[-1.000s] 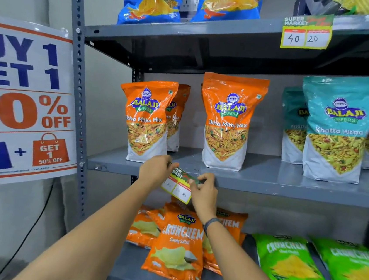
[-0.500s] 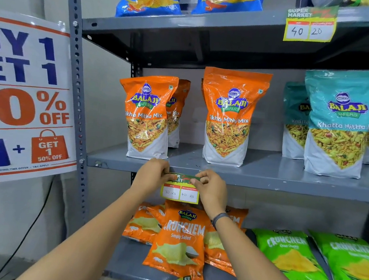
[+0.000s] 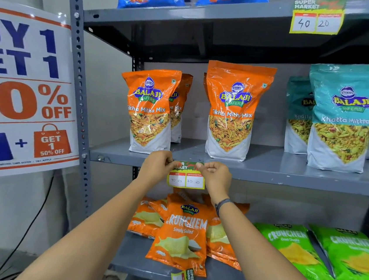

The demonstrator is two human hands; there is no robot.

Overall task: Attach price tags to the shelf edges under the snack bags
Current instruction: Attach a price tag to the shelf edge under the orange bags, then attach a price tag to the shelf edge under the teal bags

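Now both hands — left (image 3: 156, 166), right (image 3: 216, 177) — pinch the price tag (image 3: 186, 176) against the shelf edge (image 3: 288, 179) below orange snack bags (image 3: 233, 113).

You get bright, even indoor light with no hard shadows on the bags. The darkest patch sits under the top shelf (image 3: 214, 15), where its underside falls nearly black. Glare streaks the glossy orange snack bags (image 3: 234, 108) and the poster (image 3: 24, 91) near its top edge. The wide lens bows the shelf upright (image 3: 76, 96) and stretches your forearms toward the bottom corners, where detail goes soft.
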